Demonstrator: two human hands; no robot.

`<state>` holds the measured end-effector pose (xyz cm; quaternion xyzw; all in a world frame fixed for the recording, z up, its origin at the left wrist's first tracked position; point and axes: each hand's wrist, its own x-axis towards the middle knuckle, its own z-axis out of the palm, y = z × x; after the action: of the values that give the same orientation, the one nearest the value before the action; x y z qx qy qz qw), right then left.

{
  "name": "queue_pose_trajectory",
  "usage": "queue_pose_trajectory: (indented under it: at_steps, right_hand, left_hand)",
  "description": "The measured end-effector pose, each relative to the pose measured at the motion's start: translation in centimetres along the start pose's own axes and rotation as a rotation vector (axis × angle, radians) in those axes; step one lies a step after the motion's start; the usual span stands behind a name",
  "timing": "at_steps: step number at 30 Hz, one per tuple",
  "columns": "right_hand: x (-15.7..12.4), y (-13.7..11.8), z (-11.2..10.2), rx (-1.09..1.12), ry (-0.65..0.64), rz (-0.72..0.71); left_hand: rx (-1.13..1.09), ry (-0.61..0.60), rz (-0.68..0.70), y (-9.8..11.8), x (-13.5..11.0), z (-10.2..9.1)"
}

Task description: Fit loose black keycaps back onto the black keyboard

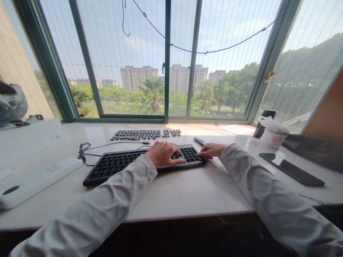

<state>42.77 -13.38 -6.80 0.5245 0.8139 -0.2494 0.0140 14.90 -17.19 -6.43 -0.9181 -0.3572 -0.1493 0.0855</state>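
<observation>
A black keyboard (115,164) lies at an angle on the pale counter (187,192). My left hand (163,154) rests knuckles-up on its right part, fingers curled onto the keys. My right hand (210,150) grips the keyboard's right end, fingers over the edge beside the number pad. Behind it, rows of loose black keycaps (146,134) are laid out in a keyboard shape. The keyboard's cable (85,151) coils at its left.
A dark phone (291,168) lies face up at the right, near a plastic cup in a bag (273,135) and a dark bottle (264,123). A white box (29,137) and long white tray (34,180) sit left. Paper (237,129) lies by the window.
</observation>
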Motion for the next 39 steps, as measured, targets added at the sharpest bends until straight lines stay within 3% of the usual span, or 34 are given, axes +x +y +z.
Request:
queue_pose_trajectory:
  at_steps: [10,16,20,22,26,28,34,39]
  right_hand:
    - [-0.6,-0.2,-0.3,-0.014,0.010,0.119]
    - [-1.0,-0.6,-0.5,-0.097,0.153,0.074]
    - [-0.9,-0.4,-0.6,-0.112,0.163,0.089]
    - [-0.9,-0.2,-0.8,-0.083,0.236,0.069]
    - [-0.8,0.5,-1.1,-0.059,0.517,0.089]
    - [-0.4,0.8,-1.1,-0.087,0.584,0.112]
    - [3.6,0.2,-2.0,-0.313,0.659,0.203]
    - [9.9,-1.0,-4.6,-0.413,0.572,0.324]
  left_hand:
    - [0.010,0.057,-0.040,0.1,0.0,0.4]
    - [0.006,0.070,-0.051,0.1,0.0,0.3]
    - [-0.009,0.071,-0.053,-0.1,-0.1,0.5]
    - [-0.012,0.074,-0.050,-0.2,-0.1,0.6]
    - [-0.007,0.073,-0.083,-0.4,0.0,0.7]
    - [-0.008,0.073,-0.108,-0.5,0.0,0.8]
    - [0.001,0.096,-0.154,-0.8,-0.1,0.7]
    - [0.010,0.097,-0.180,-0.9,-0.1,0.7]
